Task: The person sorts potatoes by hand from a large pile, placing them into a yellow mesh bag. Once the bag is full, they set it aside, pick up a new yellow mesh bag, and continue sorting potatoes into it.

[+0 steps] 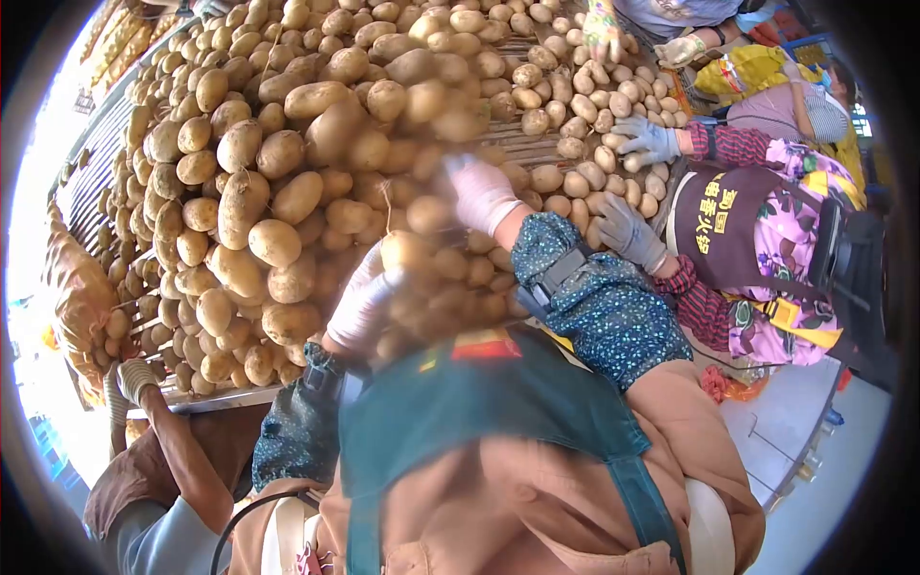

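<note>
A deep heap of potatoes [276,243] covers the slatted surface in front of me. My left hand [356,305], in a pale pink-and-white glove, has its fingers curled against a round potato [406,251] at the heap's near side. A thin root or string rises from that potato. My right hand [481,195], gloved the same way, reaches over the potatoes at the middle, its fingers stretched out and their tips blurred. Loose potatoes lie around both hands, some smeared by the blur.
A co-worker's two grey-gloved hands [644,140] rest among smaller potatoes [585,107] at right. Further gloved hands work at the top right. At left, another person's gloved hand [138,379] is at a mesh sack [84,287]. Metal slats [533,144] show between the potatoes.
</note>
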The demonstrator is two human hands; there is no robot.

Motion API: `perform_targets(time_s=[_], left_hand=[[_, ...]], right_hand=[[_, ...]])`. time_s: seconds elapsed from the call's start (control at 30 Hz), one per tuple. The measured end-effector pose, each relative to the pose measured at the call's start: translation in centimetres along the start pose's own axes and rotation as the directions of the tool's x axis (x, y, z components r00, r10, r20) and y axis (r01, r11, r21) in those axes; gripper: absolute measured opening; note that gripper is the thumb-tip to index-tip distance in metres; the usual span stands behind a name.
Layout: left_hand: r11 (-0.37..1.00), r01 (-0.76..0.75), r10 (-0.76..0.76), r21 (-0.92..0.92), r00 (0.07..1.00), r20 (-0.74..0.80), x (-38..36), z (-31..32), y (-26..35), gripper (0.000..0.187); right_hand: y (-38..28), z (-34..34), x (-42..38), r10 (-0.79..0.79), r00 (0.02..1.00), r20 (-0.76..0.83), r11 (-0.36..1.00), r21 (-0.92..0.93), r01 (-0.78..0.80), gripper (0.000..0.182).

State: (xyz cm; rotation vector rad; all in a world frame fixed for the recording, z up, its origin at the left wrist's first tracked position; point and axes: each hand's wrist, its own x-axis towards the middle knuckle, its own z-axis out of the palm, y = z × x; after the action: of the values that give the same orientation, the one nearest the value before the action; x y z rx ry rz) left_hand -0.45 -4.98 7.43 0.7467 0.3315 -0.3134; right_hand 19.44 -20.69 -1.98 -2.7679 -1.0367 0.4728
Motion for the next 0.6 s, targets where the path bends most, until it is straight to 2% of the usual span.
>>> perform_targets(time_s=[0.03,0.13,0.17,0.27,0.3,0.33,0.37,0.4,0.43,0.47,0.53,0.6], left_hand=[[0.998,0.0,0.002,0.068,1.0,-0.031,0.0,-0.2,0.1,0.058],[1.0,0.006,-0.007,0.015,1.0,0.009,-0.7,-0.9,-0.6,0.059],[1.0,0.008,-0.008,0.003,1.0,0.018,-0.8,-1.3,-0.9,0.058],[1.0,-0.001,0.002,-0.028,1.0,0.029,-1.1,-2.3,-1.1,0.056],[0.999,0.0,0.001,-0.037,1.0,0.025,-1.3,-2.4,-1.1,0.054],[0.999,0.001,0.0,-0.048,1.0,0.022,-1.5,-2.5,-1.0,0.053],[0.993,0.025,-0.014,-0.117,0.995,0.094,-1.2,-3.5,-1.3,0.051],[0.982,0.057,-0.026,-0.182,0.985,0.169,-0.8,-4.4,-1.4,0.05],[0.966,0.099,-0.037,-0.241,0.968,0.247,-0.4,-4.9,-1.7,0.049],[0.983,0.058,-0.029,-0.174,0.985,0.168,-0.4,-5.2,-2.1,0.048],[0.999,-0.019,0.018,-0.026,1.0,-0.008,-0.9,-2.8,-0.7,0.048],[0.998,-0.055,0.056,0.014,0.997,-0.046,-0.5,-2.2,-0.5,0.05]], right_hand=[[-0.3,-0.9,-0.6,-0.009,0.998,0.068,0.998,-0.059,0.013,0.051],[-0.6,0.2,-1.6,-0.034,0.999,-0.007,0.997,-0.076,0.034,0.052],[-0.8,0.7,-1.8,-0.107,0.993,-0.041,0.992,-0.069,0.104,0.048],[0.7,2.9,-2.3,-0.137,0.977,-0.163,0.989,0.024,0.143,0.049],[0.0,0.3,-3.5,-0.018,0.995,-0.1,0.985,0.168,0.035,0.049],[0.5,0.6,-4.3,0.105,0.99,-0.091,0.822,0.569,-0.035,0.046],[1.2,1.1,-5.0,0.211,0.977,-0.03,0.502,0.861,-0.082,0.044],[1.4,0.5,-5.8,0.285,0.956,0.066,0.086,0.992,-0.094,0.042],[1.9,-0.2,-6.6,0.287,0.945,0.156,-0.219,0.971,-0.093,0.033],[2.1,-1.0,-7.4,0.217,0.96,0.178,-0.409,0.909,-0.076,0.032],[2.0,-2.0,-8.1,0.047,0.984,0.172,-0.737,0.671,-0.082,0.03],[2.3,0.9,-6.4,0.137,0.988,0.077,-0.367,0.93,-0.022,0.021]])
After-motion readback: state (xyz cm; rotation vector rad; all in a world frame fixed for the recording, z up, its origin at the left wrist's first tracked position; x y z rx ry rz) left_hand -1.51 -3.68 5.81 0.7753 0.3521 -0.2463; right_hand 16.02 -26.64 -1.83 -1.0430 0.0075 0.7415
